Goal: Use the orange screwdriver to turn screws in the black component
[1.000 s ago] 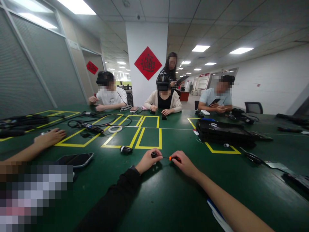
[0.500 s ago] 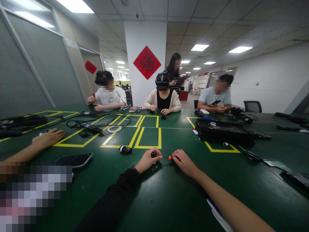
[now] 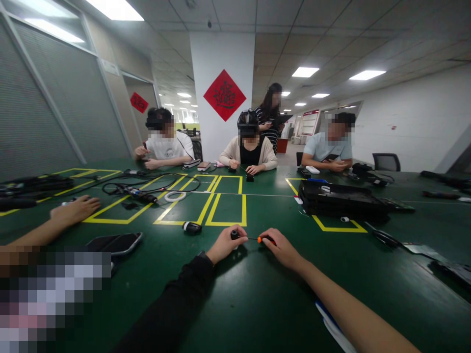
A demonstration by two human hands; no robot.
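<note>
My left hand, in a black sleeve, is closed around a small black cylindrical object above the green table. Facing it, my right hand is closed on the handle of a screwdriver with an orange collar. Its thin shaft points left and reaches the fingers of my left hand. Where the tip ends is hidden by those fingers. A black and white rounded object lies on the table to the left of my left hand.
Yellow tape outlines and cables lie ahead to the left. A black tray stack stands at the right. A phone lies near another person's hand at the left. Several people are across the table.
Both my hands keep nearly the same pose and grip. The standing person at the back has shifted slightly to the right.
</note>
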